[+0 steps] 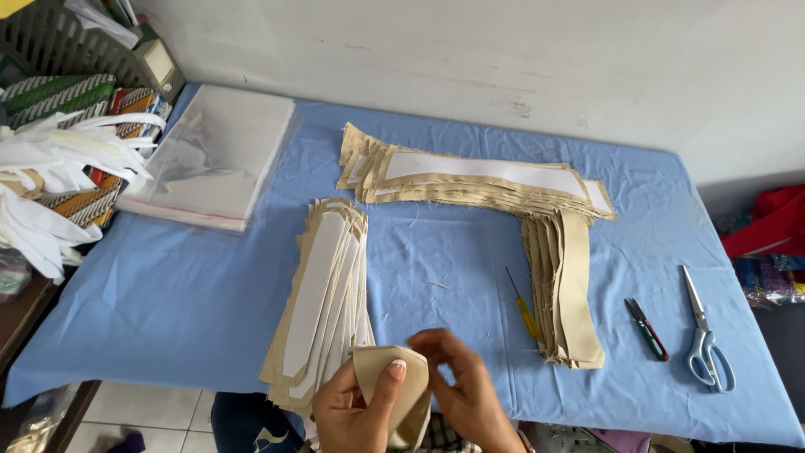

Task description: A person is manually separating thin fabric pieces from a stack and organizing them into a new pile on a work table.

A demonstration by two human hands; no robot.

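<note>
Taking the blue cloth-covered table (168,302) as the landmark: off its left edge lies a heap of white fabric strips (59,159) over patterned textiles, and on its far-left corner sits one stack of clear plastic bags (210,159). Left of centre on the table lies one pile of long beige fabric pieces faced with white interfacing (323,294). At the near edge, the left hand (356,411) and right hand (465,390) both grip a folded beige fabric piece (402,390), held just above the table edge; the left thumb and fingers pinch its left fold, the right fingers curl and pinch its right side. A loose pinch could, I judge, let the fold slip open, and an elbow could nudge the nearby pile off the edge. Toward the far centre lies a second beige-and-white pile (478,180), set crosswise, and a third, plain beige pile (566,294) runs toward the near edge. Beside it lies one yellow-handled screwdriver (524,310), then one small red-and-green snipper (647,329), then one pair of blue-handled scissors (704,335).
</note>
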